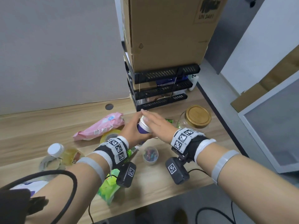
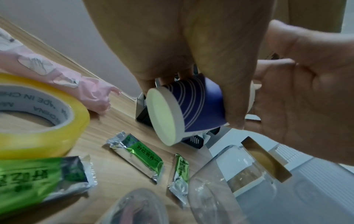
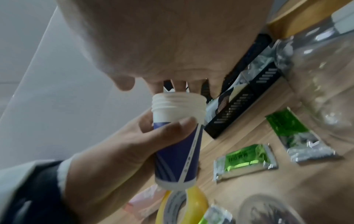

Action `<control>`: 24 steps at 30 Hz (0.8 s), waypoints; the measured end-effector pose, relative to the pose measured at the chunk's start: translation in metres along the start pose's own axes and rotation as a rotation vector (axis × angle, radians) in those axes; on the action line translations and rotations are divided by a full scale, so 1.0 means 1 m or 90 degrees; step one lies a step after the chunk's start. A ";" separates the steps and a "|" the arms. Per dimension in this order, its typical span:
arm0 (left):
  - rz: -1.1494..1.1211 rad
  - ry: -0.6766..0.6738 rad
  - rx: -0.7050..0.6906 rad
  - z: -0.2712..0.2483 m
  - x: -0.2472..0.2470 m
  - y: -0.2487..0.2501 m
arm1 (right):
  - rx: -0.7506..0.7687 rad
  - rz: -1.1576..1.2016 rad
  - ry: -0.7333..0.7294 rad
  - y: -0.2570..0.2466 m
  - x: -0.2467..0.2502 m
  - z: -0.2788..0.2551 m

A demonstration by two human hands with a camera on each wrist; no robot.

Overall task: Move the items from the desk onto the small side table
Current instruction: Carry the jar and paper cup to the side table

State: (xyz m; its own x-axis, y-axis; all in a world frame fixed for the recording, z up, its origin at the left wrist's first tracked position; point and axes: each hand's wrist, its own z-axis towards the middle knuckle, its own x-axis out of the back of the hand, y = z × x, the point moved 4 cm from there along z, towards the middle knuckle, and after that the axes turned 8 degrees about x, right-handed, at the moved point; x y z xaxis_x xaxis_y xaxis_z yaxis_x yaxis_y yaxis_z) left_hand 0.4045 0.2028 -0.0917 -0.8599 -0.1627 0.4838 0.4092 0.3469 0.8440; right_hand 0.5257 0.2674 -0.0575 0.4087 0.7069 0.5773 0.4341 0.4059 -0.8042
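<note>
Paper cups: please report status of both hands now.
Left hand grips paper cups above desk. Right hand open, flat on top. Side table unseen.

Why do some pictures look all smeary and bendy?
Right wrist view: motion blur smears the green packets and the glass jar. Left wrist view: the tape roll looms huge and soft, too near the wide lens. Head view: sharpest, though the desk edge curves from the wide angle.
</note>
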 end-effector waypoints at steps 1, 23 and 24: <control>-0.001 0.001 0.008 0.003 -0.001 0.000 | 0.002 -0.070 0.072 0.004 0.015 0.001; -0.008 -0.248 -0.041 0.031 -0.167 0.071 | -0.543 -0.203 0.373 0.122 0.124 -0.224; -0.005 -0.280 -0.057 0.020 -0.187 0.082 | -0.572 -0.201 0.395 0.123 0.123 -0.256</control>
State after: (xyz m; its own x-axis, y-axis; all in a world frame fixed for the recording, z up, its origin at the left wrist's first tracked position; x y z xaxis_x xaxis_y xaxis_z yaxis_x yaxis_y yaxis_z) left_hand 0.5926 0.2805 -0.1171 -0.9035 0.2495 0.3484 0.4096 0.2633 0.8735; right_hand 0.8352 0.2562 -0.0492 0.3977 0.1361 0.9074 0.9044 -0.2245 -0.3627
